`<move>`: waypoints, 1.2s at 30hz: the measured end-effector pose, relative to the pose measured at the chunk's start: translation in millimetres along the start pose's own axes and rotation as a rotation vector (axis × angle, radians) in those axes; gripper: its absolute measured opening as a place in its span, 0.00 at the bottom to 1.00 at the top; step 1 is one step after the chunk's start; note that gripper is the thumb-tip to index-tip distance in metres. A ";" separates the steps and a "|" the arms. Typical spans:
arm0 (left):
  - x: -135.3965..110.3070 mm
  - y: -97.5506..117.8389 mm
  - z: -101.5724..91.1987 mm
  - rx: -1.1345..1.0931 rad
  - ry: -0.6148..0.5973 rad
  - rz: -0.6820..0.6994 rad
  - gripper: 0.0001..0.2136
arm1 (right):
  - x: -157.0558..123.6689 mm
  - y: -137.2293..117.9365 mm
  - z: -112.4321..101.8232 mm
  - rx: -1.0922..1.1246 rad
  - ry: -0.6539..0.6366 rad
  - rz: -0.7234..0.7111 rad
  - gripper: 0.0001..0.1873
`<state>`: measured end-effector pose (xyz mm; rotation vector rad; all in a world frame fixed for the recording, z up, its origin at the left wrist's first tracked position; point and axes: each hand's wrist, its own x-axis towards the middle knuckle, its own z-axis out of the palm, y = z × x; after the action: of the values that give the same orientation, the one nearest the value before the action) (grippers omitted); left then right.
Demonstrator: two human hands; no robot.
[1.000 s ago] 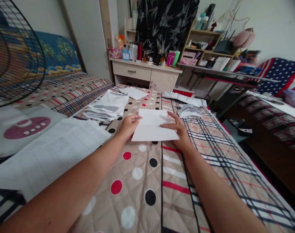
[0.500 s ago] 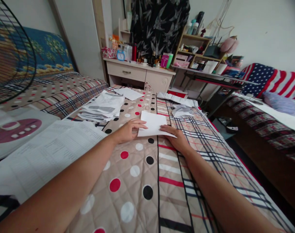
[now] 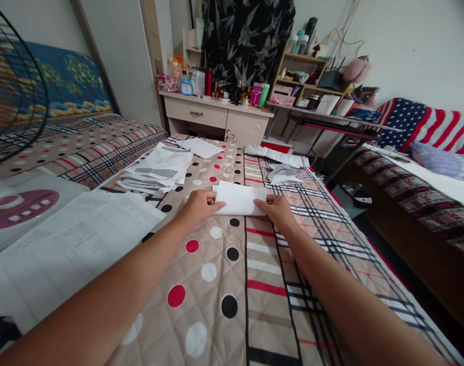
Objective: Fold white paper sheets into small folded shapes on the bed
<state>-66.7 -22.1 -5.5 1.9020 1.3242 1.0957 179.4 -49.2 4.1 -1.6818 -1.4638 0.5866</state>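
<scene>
A folded sheet of white paper [image 3: 241,197] is held just over the patterned bedspread [image 3: 212,315], its long side running left to right. My left hand [image 3: 199,204] pinches its left end, thumb on the near face. At the right end, my right hand [image 3: 278,208] grips the paper the same way, thumb in front and fingers behind. Beyond my left hand lies a stack of papers [image 3: 155,168], with a single white sheet [image 3: 200,147] past it. A smaller pile of folded papers [image 3: 284,174] sits beyond my right hand.
Large printed sheets [image 3: 75,244] spread along the left, beside a white and purple appliance [image 3: 22,206] and a fan [image 3: 16,86]. A long folded paper strip [image 3: 275,155] lies at the far right of the bed. Behind stands a cluttered dresser [image 3: 195,113].
The paper has gone from a taller sheet with a lifted near edge to a shorter folded strip. My hands have shifted from resting on it to pinching its two ends.
</scene>
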 end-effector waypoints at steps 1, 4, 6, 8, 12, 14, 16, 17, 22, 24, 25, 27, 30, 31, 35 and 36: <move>-0.8 1.0 0.4 0.117 0.021 0.003 0.11 | 4.2 -2.3 2.7 -0.149 0.026 -0.017 0.15; -3.4 1.7 1.1 0.411 0.047 0.045 0.09 | 9.8 -10.3 11.2 -0.463 0.080 -0.034 0.12; -3.9 -0.4 1.5 0.483 0.065 0.086 0.09 | 8.9 -14.0 17.3 -0.545 0.118 -0.004 0.11; -2.8 -4.3 1.9 0.479 0.076 0.114 0.08 | 6.9 -14.7 22.5 -0.553 0.147 0.017 0.10; 2.6 -12.2 2.3 0.312 0.074 0.088 0.07 | 5.7 -8.0 28.0 -0.237 0.188 -0.013 0.10; 5.5 -13.7 2.4 0.141 0.083 0.022 0.09 | 6.6 -4.2 29.1 0.130 0.189 -0.041 0.12; 7.6 -12.9 2.6 -0.103 0.081 -0.045 0.12 | 6.9 -3.0 30.3 0.464 0.162 -0.064 0.13; 8.2 -11.6 2.6 -0.229 0.077 -0.074 0.13 | 6.5 -3.7 30.9 0.567 0.142 -0.071 0.14; 5.3 -0.5 2.6 -0.514 0.127 -0.202 0.18 | 0.8 -12.9 32.5 0.661 0.036 -0.094 0.14; 2.9 4.4 2.4 -0.481 0.103 -0.215 0.19 | -1.0 -14.6 31.5 0.665 0.028 -0.077 0.15; 1.8 6.4 2.3 -0.460 0.074 -0.210 0.19 | -1.4 -14.5 30.8 0.672 0.035 -0.057 0.16; 0.3 9.2 2.0 -0.424 0.033 -0.181 0.19 | -1.5 -12.8 29.7 0.704 0.056 -0.008 0.18; -0.1 8.8 1.1 -0.369 0.088 -0.096 0.15 | -1.0 -9.3 29.7 0.740 0.053 0.020 0.18; 0.1 7.4 0.7 -0.361 0.127 -0.075 0.14 | -1.0 -8.7 30.0 0.737 0.035 0.020 0.18; 1.3 0.1 -0.4 -0.461 0.238 -0.093 0.12 | -2.6 -10.7 31.3 0.711 0.005 0.043 0.15; 1.4 -1.3 -0.4 -0.489 0.245 -0.099 0.12 | -3.1 -11.8 31.3 0.722 0.015 0.053 0.14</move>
<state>-67.4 -20.3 -5.9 1.3658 1.1263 1.4779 147.3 -43.6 -4.4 -1.1456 -1.0156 0.9867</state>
